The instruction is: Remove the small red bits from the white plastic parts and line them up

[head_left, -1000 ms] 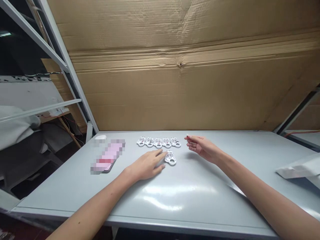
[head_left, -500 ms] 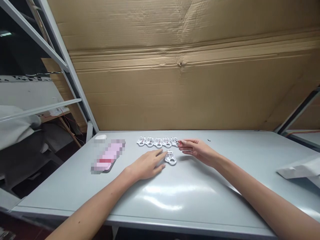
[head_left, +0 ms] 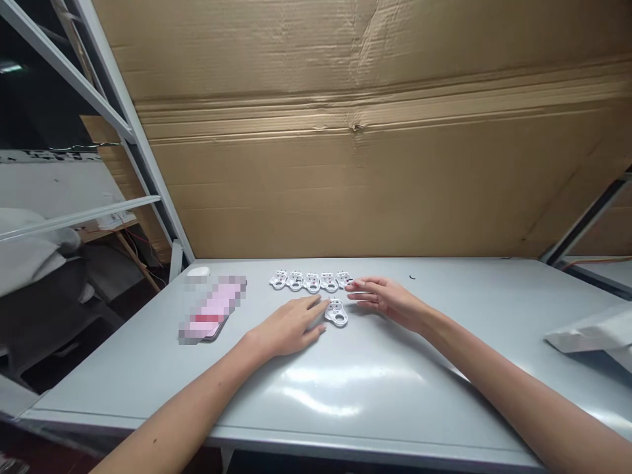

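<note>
A white plastic part (head_left: pixel 338 313) with a round hole at its near end lies on the grey table. My left hand (head_left: pixel 291 326) rests on the table just left of it, fingers stretched and apart, a fingertip touching or very near its left edge. My right hand (head_left: pixel 388 301) hovers to the right and slightly behind that part. Its thumb and index finger are pinched together, and whatever tiny piece they hold is too small to make out. Behind, several similar white parts (head_left: pixel 312 282) form a row; the right fingertips are close to the rightmost one (head_left: pixel 343 279).
A pink phone-like object (head_left: pixel 216 308), blurred out, lies at the left, with a small white item (head_left: pixel 198 271) behind it. A tiny black piece (head_left: pixel 413 277) sits at the back right. White sheeting (head_left: pixel 592 332) covers the right edge. Cardboard (head_left: pixel 345 191) walls the back.
My right hand has shifted slightly left and down, and the red spot at its fingertips shows less. The left hand and the near white part stay in place.
</note>
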A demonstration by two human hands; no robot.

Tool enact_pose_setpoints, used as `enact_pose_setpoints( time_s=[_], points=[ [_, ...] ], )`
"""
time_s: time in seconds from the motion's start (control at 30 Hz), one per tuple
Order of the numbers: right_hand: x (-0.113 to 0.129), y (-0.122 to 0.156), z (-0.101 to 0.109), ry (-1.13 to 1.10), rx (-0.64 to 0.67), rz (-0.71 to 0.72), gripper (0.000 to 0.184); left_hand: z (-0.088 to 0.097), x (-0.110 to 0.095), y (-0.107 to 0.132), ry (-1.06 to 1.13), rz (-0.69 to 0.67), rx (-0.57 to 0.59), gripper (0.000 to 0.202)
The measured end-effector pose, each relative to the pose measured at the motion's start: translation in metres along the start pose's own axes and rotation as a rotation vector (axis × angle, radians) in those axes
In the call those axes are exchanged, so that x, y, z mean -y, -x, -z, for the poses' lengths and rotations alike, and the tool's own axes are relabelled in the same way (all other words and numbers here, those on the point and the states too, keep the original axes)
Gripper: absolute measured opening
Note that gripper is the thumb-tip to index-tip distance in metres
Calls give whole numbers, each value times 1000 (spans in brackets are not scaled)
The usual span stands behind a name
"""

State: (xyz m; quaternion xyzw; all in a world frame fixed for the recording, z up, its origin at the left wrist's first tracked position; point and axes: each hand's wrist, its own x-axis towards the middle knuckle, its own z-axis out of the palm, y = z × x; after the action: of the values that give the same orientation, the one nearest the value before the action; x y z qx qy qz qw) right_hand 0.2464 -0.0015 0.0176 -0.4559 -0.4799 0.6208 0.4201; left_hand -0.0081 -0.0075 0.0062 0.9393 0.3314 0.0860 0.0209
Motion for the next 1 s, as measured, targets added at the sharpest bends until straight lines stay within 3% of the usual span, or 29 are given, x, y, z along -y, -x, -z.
enact_pose_setpoints(
  time_s=[0.33,0.7,0.9,1.0],
  points=[
    [3,0,0,25,-17,10,15,1,-1,0,-13,1,-4,44],
    [2,0,2,-13,49,-27,11,2,-2,-1,-33,0,10,44],
    [2,2,0,98,136,-7,23,0,-2,-1,-23,-9,0,45],
    [1,3,-2,169,120,54,29,-1,-1,0,-16,-16,-21,44]
  ],
)
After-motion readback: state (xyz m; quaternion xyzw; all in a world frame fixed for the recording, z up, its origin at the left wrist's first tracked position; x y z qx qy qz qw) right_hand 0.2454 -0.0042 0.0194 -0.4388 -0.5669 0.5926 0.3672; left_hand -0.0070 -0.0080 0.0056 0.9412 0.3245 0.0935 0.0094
